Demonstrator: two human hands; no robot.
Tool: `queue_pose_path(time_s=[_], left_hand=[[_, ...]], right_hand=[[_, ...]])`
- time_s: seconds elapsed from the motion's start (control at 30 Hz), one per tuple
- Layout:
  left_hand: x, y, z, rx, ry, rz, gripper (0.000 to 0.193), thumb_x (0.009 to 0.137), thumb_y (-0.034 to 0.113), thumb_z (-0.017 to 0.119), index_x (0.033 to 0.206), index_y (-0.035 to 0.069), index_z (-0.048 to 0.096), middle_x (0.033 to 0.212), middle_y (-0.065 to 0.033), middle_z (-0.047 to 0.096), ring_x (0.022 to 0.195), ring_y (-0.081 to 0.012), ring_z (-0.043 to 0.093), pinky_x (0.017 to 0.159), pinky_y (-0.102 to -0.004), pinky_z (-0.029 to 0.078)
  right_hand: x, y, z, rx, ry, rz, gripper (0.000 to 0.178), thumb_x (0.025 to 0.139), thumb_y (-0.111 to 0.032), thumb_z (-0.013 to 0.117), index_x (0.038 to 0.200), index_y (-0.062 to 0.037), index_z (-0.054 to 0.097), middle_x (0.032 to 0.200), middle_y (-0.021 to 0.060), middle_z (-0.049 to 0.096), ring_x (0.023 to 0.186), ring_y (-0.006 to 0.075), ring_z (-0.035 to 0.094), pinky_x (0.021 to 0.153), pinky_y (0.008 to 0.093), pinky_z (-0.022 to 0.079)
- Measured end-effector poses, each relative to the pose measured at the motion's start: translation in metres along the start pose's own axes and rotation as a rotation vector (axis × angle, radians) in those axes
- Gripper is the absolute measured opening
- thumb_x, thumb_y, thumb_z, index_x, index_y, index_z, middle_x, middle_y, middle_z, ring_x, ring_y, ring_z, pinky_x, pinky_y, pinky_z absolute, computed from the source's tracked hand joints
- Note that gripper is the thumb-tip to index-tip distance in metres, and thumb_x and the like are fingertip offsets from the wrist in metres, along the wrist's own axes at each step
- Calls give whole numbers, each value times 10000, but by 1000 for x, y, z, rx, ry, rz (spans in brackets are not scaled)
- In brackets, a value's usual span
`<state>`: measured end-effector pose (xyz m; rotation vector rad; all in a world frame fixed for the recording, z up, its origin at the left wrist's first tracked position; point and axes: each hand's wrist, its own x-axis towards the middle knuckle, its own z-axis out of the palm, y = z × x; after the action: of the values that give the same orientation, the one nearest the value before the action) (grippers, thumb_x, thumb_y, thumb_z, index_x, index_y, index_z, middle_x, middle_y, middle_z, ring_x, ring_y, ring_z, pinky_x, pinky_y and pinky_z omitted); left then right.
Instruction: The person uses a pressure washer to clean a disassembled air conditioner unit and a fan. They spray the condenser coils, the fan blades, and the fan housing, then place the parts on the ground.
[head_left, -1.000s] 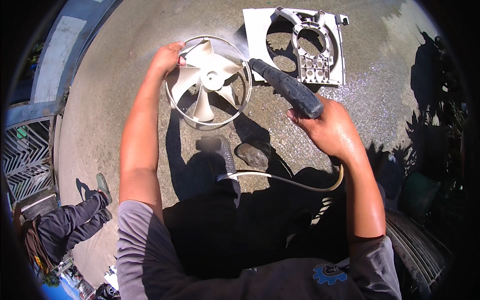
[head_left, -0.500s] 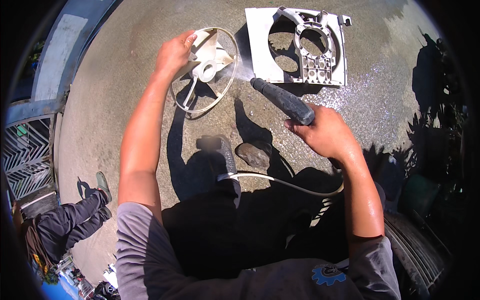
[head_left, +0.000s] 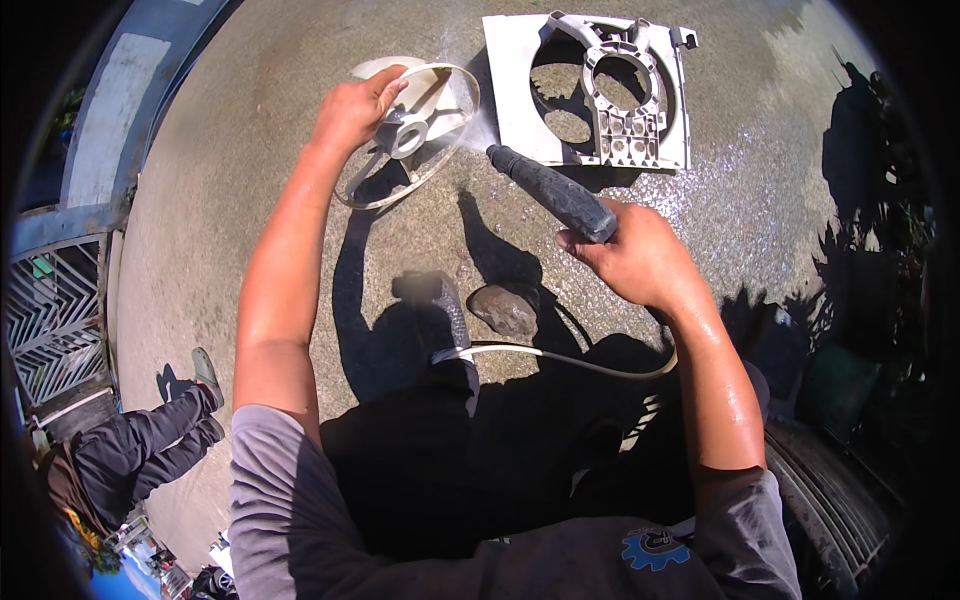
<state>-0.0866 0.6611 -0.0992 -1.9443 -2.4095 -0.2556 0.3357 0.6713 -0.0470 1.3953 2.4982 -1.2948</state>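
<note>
My left hand (head_left: 355,110) is closed on the rim and a blade of a white ringed fan wheel (head_left: 408,138), held tilted above the ground. My right hand (head_left: 640,255) grips a black spray gun (head_left: 555,192), its nozzle pointing up and left. Fine spray leaves the nozzle and strikes the right side of the fan wheel. Beyond the spray gun lies a white fan shroud (head_left: 510,90) with a round opening and a ring-shaped motor mount. A pale hose (head_left: 570,360) runs below my right arm; where it meets the spray gun is hidden.
A stone (head_left: 503,310) lies on the wet concrete (head_left: 740,190) near my foot (head_left: 432,300). Another person's legs (head_left: 150,435) show at the lower left, by a metal grille gate (head_left: 60,320). Dark plants (head_left: 885,240) and curved ribbed metal (head_left: 830,500) line the right side.
The fan wheel has turned and tilted in my left hand, its lower rim rising. The spray gun has shifted slightly left and up, still spraying.
</note>
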Motion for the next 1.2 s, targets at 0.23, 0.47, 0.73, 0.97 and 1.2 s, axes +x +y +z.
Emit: queue_pose_path(time_s=[0.23,0.47,0.73,0.97,1.2], left_hand=[[-8,4,-3,-76,16,61,473,1098,589,507,1386,281,721,1119,-134,790,1059,-382,741,900,-496,591],[-23,-26,-19,-160,22,0,345,1080,390,640,1348,208,759,1198,-82,746,1118,-334,694,977,-435,548],[-53,-37,-41,-106,-8,-173,290,1056,267,682,1312,185,788,1229,-138,709,1141,-312,658,1003,-422,527],[-70,-14,-49,-371,-92,-440,329,1078,292,660,1331,106,759,1164,-165,736,1070,-312,713,967,-409,538],[-54,-12,-34,-244,-32,-281,409,1016,423,734,1214,68,774,1048,-170,757,913,-311,733,849,-416,572]], right_hand=[[6,4,14,-119,-112,48,502,919,-481,804,1133,-29,770,957,249,777,969,447,753,894,505,576],[9,5,20,-114,-109,60,476,925,-470,770,1143,-46,768,1064,243,781,1073,438,737,976,520,573],[-7,6,-12,-88,-141,32,483,903,-448,834,1066,1,759,899,228,769,869,399,752,846,485,565],[-32,18,-49,31,-70,74,418,910,-357,858,1015,29,737,778,137,713,727,233,654,751,413,538],[-52,5,-73,49,-65,16,447,922,-392,834,1089,11,739,874,202,745,813,333,717,825,451,555]])
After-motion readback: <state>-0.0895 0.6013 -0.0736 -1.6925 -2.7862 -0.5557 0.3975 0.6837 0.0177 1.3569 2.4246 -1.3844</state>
